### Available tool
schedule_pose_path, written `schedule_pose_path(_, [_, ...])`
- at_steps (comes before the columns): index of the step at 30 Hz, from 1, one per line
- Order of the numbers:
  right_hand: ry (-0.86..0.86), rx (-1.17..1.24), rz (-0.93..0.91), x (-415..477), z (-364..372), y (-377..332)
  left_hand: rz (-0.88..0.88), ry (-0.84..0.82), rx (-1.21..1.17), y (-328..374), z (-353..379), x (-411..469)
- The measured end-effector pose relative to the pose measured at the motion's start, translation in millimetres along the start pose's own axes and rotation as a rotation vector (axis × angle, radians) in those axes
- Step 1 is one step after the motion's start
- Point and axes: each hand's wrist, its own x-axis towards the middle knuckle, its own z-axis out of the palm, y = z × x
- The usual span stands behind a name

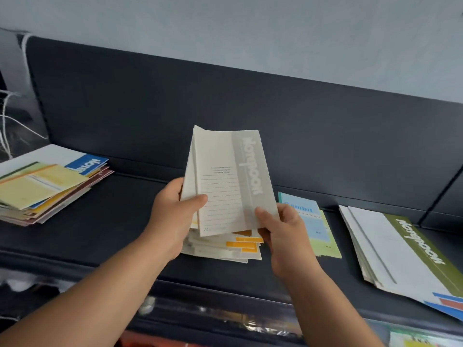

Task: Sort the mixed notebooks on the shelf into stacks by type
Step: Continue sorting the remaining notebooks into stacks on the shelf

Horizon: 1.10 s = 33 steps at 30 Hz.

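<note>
Left hand (172,211) | right hand (283,231) | grips grasping grey notebook (225,181) | labels: "Notebook", "A5"

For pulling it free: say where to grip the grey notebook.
Pinch the grey notebook at its lower right edge, coming from the right, where the right hand is: that edge stands free, while the left hand grips the left edge with another notebook behind.

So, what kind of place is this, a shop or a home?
Probably a stationery shop or its storeroom, though I cannot be sure. Stacks of branded notebooks lie on a dark shelf, and shiny wrapped goods sit below it. The left hand and right hand hold a grey notebook.
</note>
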Motion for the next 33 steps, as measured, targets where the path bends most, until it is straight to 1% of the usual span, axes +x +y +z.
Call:
schedule_pose_path(2, [0.021, 0.001, -0.011, -2.0, 9.1, 0.1, -0.026, -0.041, -0.009, 1.2, -12.5, 6.6])
schedule_pose_path(5, [-0.001, 0.034, -0.011, -5.4, 17.7, 0.3, -0.083, -0.096, -0.009, 1.2, -21.5, 16.1])
schedule_pose_path(7, [0.029, -0.040, -0.041, -5.6, 19.3, 1.5, -0.112, -0.119, 0.004, 0.5, -22.1, 20.3])
schedule_pose_path(9, [0.080, -0.138, -0.076, -3.7, 20.2, 0.4, -0.101, -0.149, 0.061, -0.6, -19.5, 24.3])
schedule_pose_path(11, [0.112, -0.249, -0.102, -0.2, 20.9, -0.2, -0.065, -0.167, 0.150, -3.8, -15.2, 29.8])
schedule_pose_path(13, [0.125, -0.379, -0.122, 6.0, 20.0, 3.0, -0.050, -0.151, 0.274, -12.6, -12.3, 37.1])
schedule_pose_path(16, [0.120, -0.600, -0.126, 17.7, 19.0, 11.9, -0.064, -0.088, 0.579, -25.8, -10.6, 45.5])
schedule_pose_path(18, [0.080, -0.744, -0.104, 22.8, 21.7, 19.5, -0.104, -0.106, 0.797, -31.5, -11.8, 47.4])
schedule_pose_path(19, [0.056, -0.812, -0.101, 24.2, 23.7, 23.2, -0.130, -0.122, 0.863, -34.3, -12.4, 47.9])
schedule_pose_path(22, [-0.013, -0.957, -0.133, 28.0, 25.6, 33.9, -0.176, -0.125, 0.894, -37.8, -12.0, 44.4])
schedule_pose_path(27, [-0.134, -0.993, -0.086, 30.3, 20.0, 34.9, -0.028, -0.128, 0.990, -38.3, -7.7, 45.3])
schedule_pose_path(29, [-0.145, -1.015, -0.125, 32.4, 19.1, 33.6, 0.013, -0.119, 1.039, -37.1, -6.4, 46.3])
schedule_pose_path(33, [-0.146, -1.119, -0.218, 34.5, 24.2, 28.4, 0.156, -0.086, 1.159, -35.6, -7.9, 45.6])
